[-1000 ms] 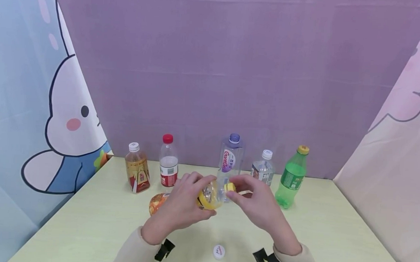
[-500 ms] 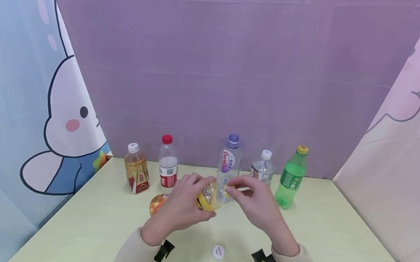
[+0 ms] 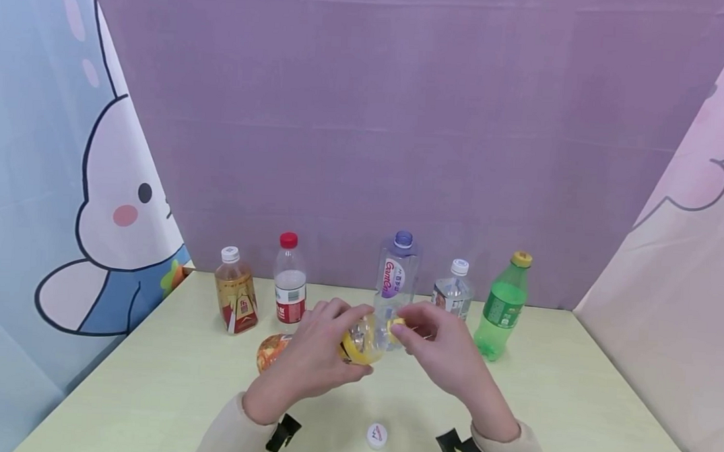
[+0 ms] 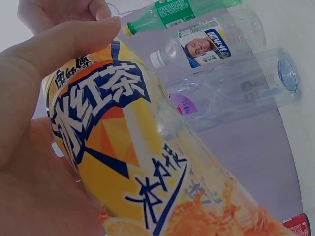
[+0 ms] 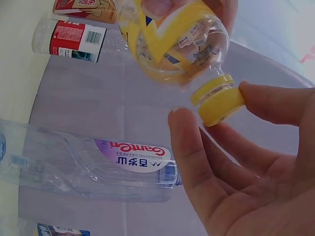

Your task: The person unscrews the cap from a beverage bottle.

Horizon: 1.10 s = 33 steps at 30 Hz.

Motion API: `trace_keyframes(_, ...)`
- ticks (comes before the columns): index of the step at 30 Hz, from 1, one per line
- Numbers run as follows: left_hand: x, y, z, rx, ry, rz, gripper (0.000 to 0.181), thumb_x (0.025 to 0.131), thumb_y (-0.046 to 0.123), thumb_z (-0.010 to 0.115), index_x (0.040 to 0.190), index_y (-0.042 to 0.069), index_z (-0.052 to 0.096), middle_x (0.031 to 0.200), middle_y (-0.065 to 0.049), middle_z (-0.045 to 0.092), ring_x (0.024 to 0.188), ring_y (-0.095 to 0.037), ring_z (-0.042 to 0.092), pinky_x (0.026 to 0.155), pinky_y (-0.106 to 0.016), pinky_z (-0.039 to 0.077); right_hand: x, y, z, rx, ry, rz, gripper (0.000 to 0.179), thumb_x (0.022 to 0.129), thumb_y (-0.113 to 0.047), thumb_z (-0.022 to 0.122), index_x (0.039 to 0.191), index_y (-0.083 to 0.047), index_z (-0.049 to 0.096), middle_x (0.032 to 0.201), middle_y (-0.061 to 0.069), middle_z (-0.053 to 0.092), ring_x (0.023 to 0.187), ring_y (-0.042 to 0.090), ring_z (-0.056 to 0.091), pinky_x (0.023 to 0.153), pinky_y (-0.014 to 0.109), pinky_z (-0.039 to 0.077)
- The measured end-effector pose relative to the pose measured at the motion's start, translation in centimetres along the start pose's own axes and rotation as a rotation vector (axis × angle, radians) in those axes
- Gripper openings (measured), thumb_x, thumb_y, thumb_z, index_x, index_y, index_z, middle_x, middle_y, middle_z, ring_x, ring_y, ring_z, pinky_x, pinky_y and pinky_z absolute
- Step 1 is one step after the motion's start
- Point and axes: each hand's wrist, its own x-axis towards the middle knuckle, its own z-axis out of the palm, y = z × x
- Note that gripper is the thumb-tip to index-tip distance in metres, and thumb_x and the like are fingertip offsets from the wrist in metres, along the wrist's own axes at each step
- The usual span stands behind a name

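Note:
My left hand (image 3: 326, 349) grips a clear plastic bottle (image 4: 113, 128) with a yellow and orange iced-tea label, held tilted with its neck toward the right hand. Its fingers wrap the label's upper part. In the right wrist view the bottle's yellow cap (image 5: 219, 103) sits on the neck, a thin gap showing above a lower yellow ring. My right hand (image 3: 444, 347) pinches this cap at its fingertips, while one finger (image 5: 184, 128) stands slightly off it. The bottle's orange base (image 3: 271, 351) shows left of the left hand.
Along the table's back stand a brown-labelled bottle (image 3: 236, 291), a red-capped bottle (image 3: 290, 283), an uncapped clear bottle (image 3: 394, 278), a white-capped bottle (image 3: 453, 291) and a green bottle (image 3: 504, 310). A loose white cap (image 3: 377, 435) lies near the front. A purple curtain (image 3: 367, 118) hangs behind.
The right hand's fingers have shifted around the yellow cap: half a second ago they covered most of it, now more shows. The left hand and the bottle have stayed in place.

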Motion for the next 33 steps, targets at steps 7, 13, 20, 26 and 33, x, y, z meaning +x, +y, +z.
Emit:
trace_keyframes(7,0.04,0.00,-0.02,0.003,-0.006,-0.007,0.077,0.074,0.033,0.091,0.142,0.022,0.057,0.121,-0.003,0.057,0.111,-0.023,0.048,0.092,-0.045,0.044,-0.05,0.16,-0.17,0.025,-0.026,0.003,0.024,0.093,-0.014,0.074,0.116,-0.006,0.070,0.099,0.005,0.074,0.084,0.018,0.070,0.074,0.030,0.059)
trace_keyframes(13,0.00,-0.08,-0.01,0.005,-0.003,-0.011,0.077,0.074,0.033,0.091,0.142,0.022,0.057,0.122,-0.003,0.057,0.111,-0.025,0.048,0.093,-0.047,0.044,-0.09,0.26,-0.06,0.011,-0.028,-0.062,0.027,0.090,-0.002,0.075,0.116,-0.005,0.070,0.110,0.005,0.070,0.102,0.021,0.068,0.085,0.029,0.059)
trace_keyframes(20,0.01,-0.06,-0.01,0.005,-0.003,-0.009,0.077,0.074,0.032,0.091,0.142,0.022,0.057,0.121,-0.003,0.057,0.110,-0.024,0.048,0.091,-0.045,0.045,-0.17,0.30,0.01,0.022,-0.001,-0.130,0.017,0.092,-0.004,0.074,0.109,-0.007,0.073,0.107,0.001,0.070,0.102,0.020,0.066,0.086,0.029,0.058)
trace_keyframes(26,0.04,0.02,0.08,0.022,-0.014,0.007,0.077,0.074,0.034,0.091,0.143,0.023,0.057,0.121,-0.003,0.057,0.109,-0.023,0.048,0.091,-0.045,0.045,-0.13,0.33,0.12,0.022,0.048,-0.152,0.010,0.092,-0.006,0.074,0.101,-0.010,0.076,0.101,-0.002,0.072,0.095,0.016,0.067,0.083,0.029,0.058)
trace_keyframes(33,-0.07,0.01,0.12,0.027,-0.002,0.002,0.078,0.073,0.033,0.092,0.142,0.023,0.057,0.121,-0.002,0.057,0.111,-0.023,0.048,0.093,-0.045,0.045,-0.04,0.25,-0.06,-0.004,0.024,-0.078,0.025,0.092,-0.010,0.075,0.116,-0.005,0.071,0.108,0.005,0.072,0.100,0.019,0.068,0.086,0.030,0.058)
